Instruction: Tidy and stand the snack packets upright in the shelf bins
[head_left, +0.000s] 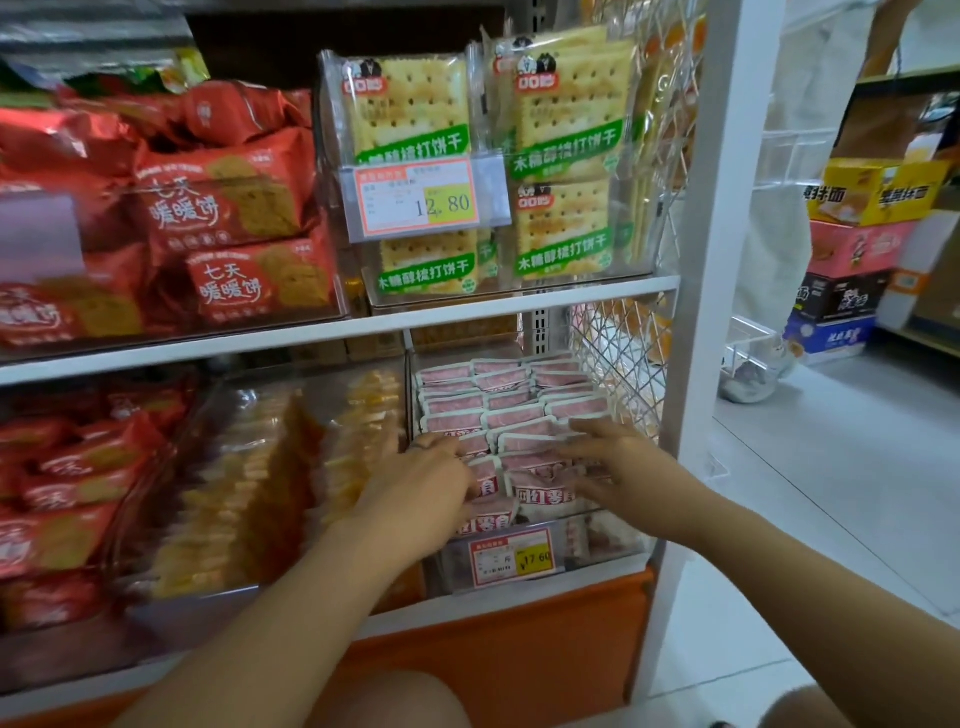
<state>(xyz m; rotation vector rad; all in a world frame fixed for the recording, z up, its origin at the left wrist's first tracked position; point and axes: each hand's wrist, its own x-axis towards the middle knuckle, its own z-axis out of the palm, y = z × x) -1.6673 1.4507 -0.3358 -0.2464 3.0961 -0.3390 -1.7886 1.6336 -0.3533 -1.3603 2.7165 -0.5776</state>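
My left hand (434, 480) and right hand (618, 467) lay spread over the pink packets (511, 410) in the clear bin (597, 551). Beyond my fingertips, rows stood tidy; under them, the front packets seemingly leaned, unfinished.

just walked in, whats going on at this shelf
A person is tidying small pink-and-white snack packets in a clear bin on the lower shelf. Both hands are in the bin: the left hand and right hand press against the front packets. The rear rows stand neatly; the front ones look tilted.
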